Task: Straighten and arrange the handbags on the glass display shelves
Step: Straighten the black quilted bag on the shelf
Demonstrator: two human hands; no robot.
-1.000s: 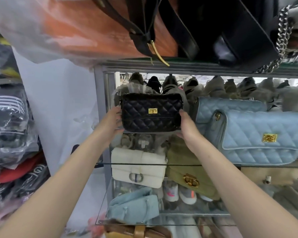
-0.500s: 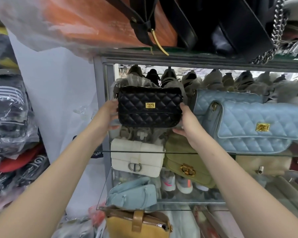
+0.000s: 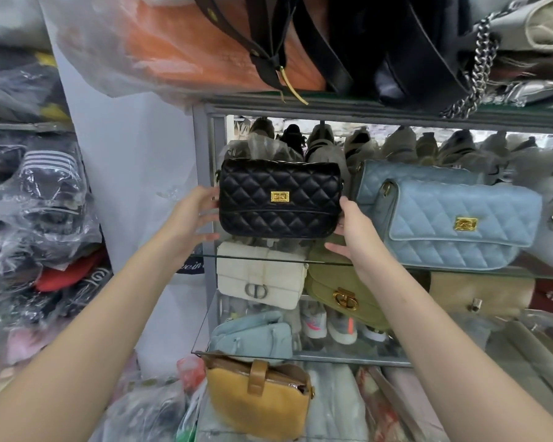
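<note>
I get one view only, the wide-angle head camera, facing forward and a little downward at the glass shelves (image 3: 460, 270). It sits close; they fill most of my frame.

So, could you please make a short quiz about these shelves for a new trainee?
1. True or false: the black bag stands left of the blue bag.
2. Which bag sits just below the black bag? A yellow bag; B white bag; C pink bag.
3. Fill in: the left hand and the right hand touch the black bag at its two ___.
Key: 1 true; 2 B; 3 sides.
</note>
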